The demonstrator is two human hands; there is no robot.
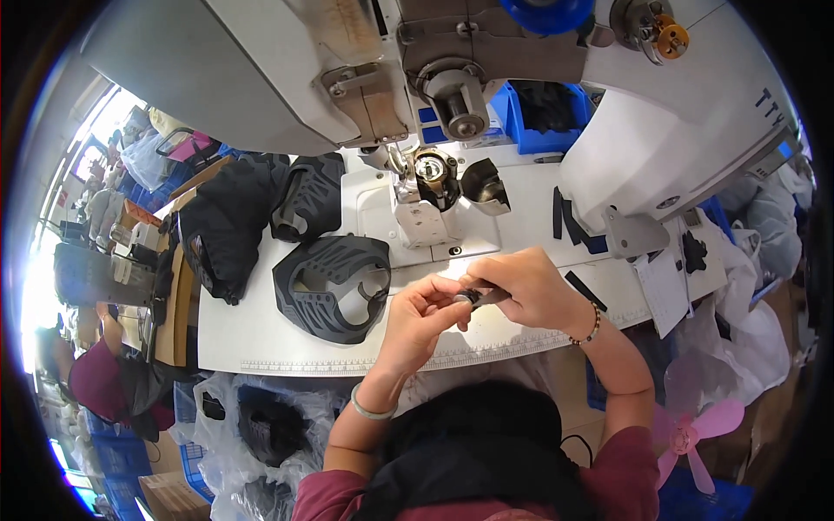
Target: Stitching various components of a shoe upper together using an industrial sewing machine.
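Both hands, left hand [420,314] and right hand [524,288], pinch one small dark piece [473,298] together.

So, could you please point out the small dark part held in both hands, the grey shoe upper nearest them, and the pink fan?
small dark part [476,297], head view, on its exposed middle between the fingers.
grey shoe upper [323,260], head view, on its ribbed top band.
pink fan [719,418], head view, on its right blade.

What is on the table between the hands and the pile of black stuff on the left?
A grey shoe upper lies there, in the head view.
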